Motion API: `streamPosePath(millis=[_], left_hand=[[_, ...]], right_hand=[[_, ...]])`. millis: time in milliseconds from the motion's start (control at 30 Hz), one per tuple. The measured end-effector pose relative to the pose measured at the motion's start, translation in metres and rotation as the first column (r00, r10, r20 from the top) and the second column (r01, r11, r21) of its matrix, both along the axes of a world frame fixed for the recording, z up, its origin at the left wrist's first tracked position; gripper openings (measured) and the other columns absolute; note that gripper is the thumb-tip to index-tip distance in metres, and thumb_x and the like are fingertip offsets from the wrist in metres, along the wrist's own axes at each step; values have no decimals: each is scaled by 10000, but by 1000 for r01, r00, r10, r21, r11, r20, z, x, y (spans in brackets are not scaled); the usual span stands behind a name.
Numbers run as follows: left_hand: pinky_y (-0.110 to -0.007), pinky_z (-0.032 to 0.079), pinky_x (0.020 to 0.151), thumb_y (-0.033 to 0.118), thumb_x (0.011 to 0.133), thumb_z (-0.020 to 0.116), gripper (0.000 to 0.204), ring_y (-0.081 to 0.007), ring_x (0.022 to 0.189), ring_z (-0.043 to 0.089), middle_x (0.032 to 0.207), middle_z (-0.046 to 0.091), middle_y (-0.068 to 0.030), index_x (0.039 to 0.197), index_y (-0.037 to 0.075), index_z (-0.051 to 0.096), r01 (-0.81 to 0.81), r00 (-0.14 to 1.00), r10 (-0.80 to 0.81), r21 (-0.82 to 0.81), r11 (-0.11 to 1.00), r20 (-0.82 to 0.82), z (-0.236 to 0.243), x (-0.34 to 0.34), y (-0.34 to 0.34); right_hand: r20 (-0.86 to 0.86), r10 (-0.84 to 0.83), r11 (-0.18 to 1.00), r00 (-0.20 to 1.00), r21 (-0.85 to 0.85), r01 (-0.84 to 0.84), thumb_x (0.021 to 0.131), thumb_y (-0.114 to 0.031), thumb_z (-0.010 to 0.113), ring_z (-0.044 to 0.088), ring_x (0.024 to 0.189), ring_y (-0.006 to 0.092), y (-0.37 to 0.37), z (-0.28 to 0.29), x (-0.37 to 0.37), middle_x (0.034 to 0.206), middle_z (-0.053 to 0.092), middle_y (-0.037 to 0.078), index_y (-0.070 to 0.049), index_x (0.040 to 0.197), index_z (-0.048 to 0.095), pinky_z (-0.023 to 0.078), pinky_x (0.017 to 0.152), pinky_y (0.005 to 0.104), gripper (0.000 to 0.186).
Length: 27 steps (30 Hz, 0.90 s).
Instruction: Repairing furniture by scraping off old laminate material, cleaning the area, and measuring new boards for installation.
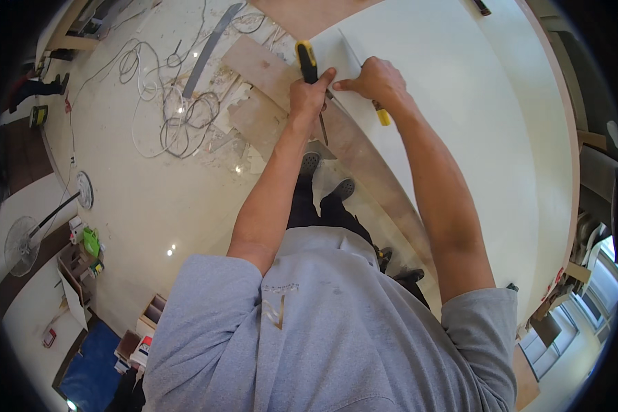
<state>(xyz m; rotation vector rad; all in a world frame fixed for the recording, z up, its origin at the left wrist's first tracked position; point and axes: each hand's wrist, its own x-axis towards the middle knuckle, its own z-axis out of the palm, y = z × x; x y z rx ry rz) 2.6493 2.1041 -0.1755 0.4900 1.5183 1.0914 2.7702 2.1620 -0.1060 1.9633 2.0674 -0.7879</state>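
Observation:
My left hand (pixel 309 99) is closed round a tool with a yellow-and-black handle (pixel 307 60); a thin dark shaft (pixel 323 128) shows below the fist, like a screwdriver's. Close by, over the white board (pixel 474 130), my right hand (pixel 381 81) has its fingers curled and its thumb pointing toward the left hand. A yellow-ended handle (pixel 382 117) sticks out below the right palm, and a narrow pale strip (pixel 350 48), perhaps its blade, shows beyond the fingers. The right hand covers the middle of this tool. Both hands are at the board's left edge.
Brown boards (pixel 257 65) and scraps lie beyond my feet. Loose cables (pixel 175 117) and a long grey strip (pixel 211 51) lie on the floor to the left. A standing fan (pixel 24 244) is at far left. Another person's leg (pixel 38 88) shows at upper left.

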Motion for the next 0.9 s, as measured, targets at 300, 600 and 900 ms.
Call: streamPosePath(millis=[300, 600, 900], left_hand=[[-259, 274, 381, 214, 730, 753, 262, -102, 372, 329, 504, 412, 30, 671, 95, 527, -24, 992, 28, -33, 999, 121, 10, 20, -17], [-262, 329, 357, 195, 710, 766, 297, -114, 386, 405, 532, 464, -9, 632, 43, 522, 69, 992, -64, -42, 997, 113, 4, 52, -47], [-265, 343, 372, 233, 722, 764, 304, -100, 362, 373, 486, 429, 14, 657, 59, 524, 104, 994, -102, -42, 994, 46, 6, 54, -48]], right_hand=[[22, 69, 995, 997, 70, -71, 639, -496, 744, 623, 663, 259, -50, 8, 51, 655, 623, 100, -11, 742, 627, 491, 611, 372, 509], [-60, -103, 994, 993, -40, 101, 615, -432, 772, 584, 638, 241, -103, 14, 102, 633, 593, 90, -41, 653, 554, 453, 589, 359, 449], [-9, -201, 976, 980, -91, 199, 582, -448, 783, 588, 639, 224, -103, 8, 104, 640, 600, 75, -57, 678, 565, 456, 597, 354, 458]])
